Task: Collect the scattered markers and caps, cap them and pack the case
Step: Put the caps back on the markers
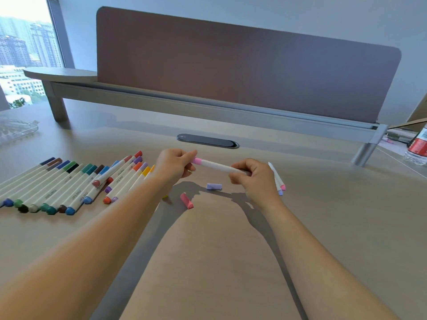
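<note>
Your left hand (176, 163) pinches pink cap (196, 160) on marker (217, 165); right hand (250, 175) grips barrel; cap apparently seated.

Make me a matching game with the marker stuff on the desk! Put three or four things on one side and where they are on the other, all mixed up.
Things:
1. pink-capped marker
2. loose purple cap
3. loose pink cap
4. red-labelled bottle

Places:
A. far right edge of the desk
B. lying on the desk below the left hand, nearest the camera
C. held up between both hands
D. lying on the desk between the hands, beside the right hand

Pairs: 1-C, 2-D, 3-B, 4-A
</note>
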Demonstrator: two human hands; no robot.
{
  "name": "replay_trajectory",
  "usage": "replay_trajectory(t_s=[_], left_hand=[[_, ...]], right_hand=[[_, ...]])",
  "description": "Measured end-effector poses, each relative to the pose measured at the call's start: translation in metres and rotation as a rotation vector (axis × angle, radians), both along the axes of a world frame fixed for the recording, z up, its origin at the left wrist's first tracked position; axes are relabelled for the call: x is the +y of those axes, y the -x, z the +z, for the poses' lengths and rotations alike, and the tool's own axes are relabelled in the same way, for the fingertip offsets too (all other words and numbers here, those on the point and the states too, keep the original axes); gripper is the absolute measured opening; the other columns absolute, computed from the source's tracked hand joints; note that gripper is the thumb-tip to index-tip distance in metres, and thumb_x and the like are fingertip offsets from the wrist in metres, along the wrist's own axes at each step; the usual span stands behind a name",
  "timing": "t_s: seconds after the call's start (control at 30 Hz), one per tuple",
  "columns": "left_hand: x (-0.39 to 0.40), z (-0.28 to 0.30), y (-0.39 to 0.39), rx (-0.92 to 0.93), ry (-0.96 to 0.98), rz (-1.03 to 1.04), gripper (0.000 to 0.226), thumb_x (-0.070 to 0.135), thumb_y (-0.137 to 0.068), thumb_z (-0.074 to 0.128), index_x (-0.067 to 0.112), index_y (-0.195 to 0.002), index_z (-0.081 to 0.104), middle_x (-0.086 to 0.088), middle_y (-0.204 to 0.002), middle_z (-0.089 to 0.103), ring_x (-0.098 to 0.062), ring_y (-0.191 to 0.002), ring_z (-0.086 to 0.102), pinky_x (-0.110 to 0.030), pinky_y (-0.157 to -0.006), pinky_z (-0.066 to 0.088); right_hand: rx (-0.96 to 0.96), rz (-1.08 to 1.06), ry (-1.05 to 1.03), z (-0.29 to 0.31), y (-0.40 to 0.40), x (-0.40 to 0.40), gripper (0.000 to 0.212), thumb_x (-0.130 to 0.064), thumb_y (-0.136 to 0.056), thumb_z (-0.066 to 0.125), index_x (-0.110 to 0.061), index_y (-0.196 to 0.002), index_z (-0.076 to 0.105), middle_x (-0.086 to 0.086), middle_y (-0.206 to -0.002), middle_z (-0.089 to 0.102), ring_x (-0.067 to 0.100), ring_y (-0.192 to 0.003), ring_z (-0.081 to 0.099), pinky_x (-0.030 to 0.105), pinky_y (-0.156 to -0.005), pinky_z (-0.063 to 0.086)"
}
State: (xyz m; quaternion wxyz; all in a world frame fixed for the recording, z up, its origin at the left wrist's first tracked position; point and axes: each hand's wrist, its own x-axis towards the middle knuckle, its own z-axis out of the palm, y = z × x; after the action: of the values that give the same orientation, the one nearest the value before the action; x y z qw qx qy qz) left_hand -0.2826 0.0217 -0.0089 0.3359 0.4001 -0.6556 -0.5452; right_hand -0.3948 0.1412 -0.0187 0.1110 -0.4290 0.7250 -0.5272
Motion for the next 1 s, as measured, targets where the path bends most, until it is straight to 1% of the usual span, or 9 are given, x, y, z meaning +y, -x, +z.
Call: replay_trajectory(t_s=[0.1,0.2,0.33,0.5,0.63,0.7,0.8,0.9,1.0], left_hand=[[-0.002,-0.002,0.003,0.008,-0.021,0.003,0.027,0.024,-0.091,0.051,0.010,-0.068,0.055,-0.005,-0.061,0.050,-0.013,-0.056,0.047,-0.021,-0.067,0.046],[-0.004,-0.005,0.005,-0.023,-0.007,0.019,0.027,0.026,-0.091,0.050,0.011,-0.068,0.055,-0.006,-0.062,0.052,-0.013,-0.056,0.048,-0.022,-0.069,0.047],[0.002,-0.005,0.012,0.013,0.001,-0.020,0.019,0.020,-0.093,0.047,0.015,-0.075,0.050,-0.005,-0.075,0.056,-0.014,-0.064,0.057,-0.021,-0.066,0.049],[0.009,0.003,0.029,0.248,-0.229,-0.096,0.013,0.006,-0.094,0.045,0.010,-0.082,0.044,-0.009,-0.081,0.056,-0.021,-0.077,0.060,-0.034,-0.082,0.050],[0.005,0.000,0.034,0.270,-0.303,-0.104,0.017,0.005,-0.095,0.044,0.009,-0.078,0.042,-0.012,-0.079,0.056,-0.020,-0.068,0.058,-0.035,-0.080,0.049],[0.001,-0.002,0.036,0.252,-0.296,-0.100,0.020,0.007,-0.095,0.045,0.009,-0.075,0.042,-0.013,-0.077,0.055,-0.018,-0.062,0.057,-0.035,-0.080,0.052],[-0.005,-0.002,0.038,0.210,-0.267,-0.090,0.019,0.008,-0.095,0.046,0.009,-0.076,0.045,-0.011,-0.076,0.055,-0.016,-0.060,0.058,-0.028,-0.062,0.056],[-0.009,-0.002,0.041,0.175,-0.235,-0.101,0.017,0.009,-0.094,0.047,0.009,-0.077,0.047,-0.011,-0.078,0.056,-0.018,-0.066,0.057,-0.028,-0.064,0.053],[-0.014,-0.005,0.047,0.095,-0.174,-0.116,0.012,0.011,-0.094,0.047,0.008,-0.083,0.048,-0.009,-0.078,0.057,-0.016,-0.066,0.057,-0.023,-0.057,0.052]], right_hand=[[-0.047,-0.001,0.033,0.001,0.001,-0.003,0.008,-0.002,-0.087,0.057,-0.005,-0.090,0.064,-0.001,-0.070,0.059,0.006,-0.061,0.057,0.011,-0.061,0.046],[-0.044,0.002,0.016,0.003,0.000,-0.006,0.009,-0.001,-0.087,0.057,-0.003,-0.092,0.064,0.005,-0.079,0.059,0.006,-0.060,0.057,0.010,-0.060,0.048],[-0.050,-0.015,0.017,0.001,-0.001,-0.006,0.007,-0.003,-0.088,0.056,-0.005,-0.092,0.062,0.006,-0.085,0.060,0.013,-0.067,0.058,0.014,-0.064,0.047],[-0.098,0.007,-0.013,-0.004,0.006,0.001,0.013,-0.007,-0.091,0.052,0.000,-0.093,0.063,0.008,-0.084,0.060,0.019,-0.076,0.059,0.028,-0.078,0.052],[-0.252,-0.122,0.073,-0.006,0.030,0.009,0.031,-0.010,-0.095,0.042,-0.011,-0.071,0.062,0.002,-0.071,0.058,0.016,-0.070,0.054,0.022,-0.063,0.048],[-0.195,-0.239,0.068,-0.008,0.049,0.013,0.031,-0.011,-0.094,0.045,-0.013,-0.067,0.060,0.002,-0.068,0.056,0.020,-0.070,0.052,0.029,-0.063,0.045],[-0.021,-0.313,-0.053,-0.010,0.068,0.016,0.028,-0.016,-0.092,0.049,0.003,-0.075,0.062,0.009,-0.070,0.056,0.023,-0.071,0.049,0.035,-0.070,0.046],[0.108,-0.329,-0.176,-0.012,0.073,0.014,0.030,-0.015,-0.091,0.048,-0.001,-0.067,0.056,0.009,-0.066,0.053,0.027,-0.072,0.048,0.027,-0.061,0.040],[0.215,-0.350,-0.287,-0.014,0.077,0.005,0.029,-0.013,-0.091,0.044,0.007,-0.074,0.058,0.020,-0.089,0.066,0.033,-0.098,0.060,0.031,-0.074,0.045]])
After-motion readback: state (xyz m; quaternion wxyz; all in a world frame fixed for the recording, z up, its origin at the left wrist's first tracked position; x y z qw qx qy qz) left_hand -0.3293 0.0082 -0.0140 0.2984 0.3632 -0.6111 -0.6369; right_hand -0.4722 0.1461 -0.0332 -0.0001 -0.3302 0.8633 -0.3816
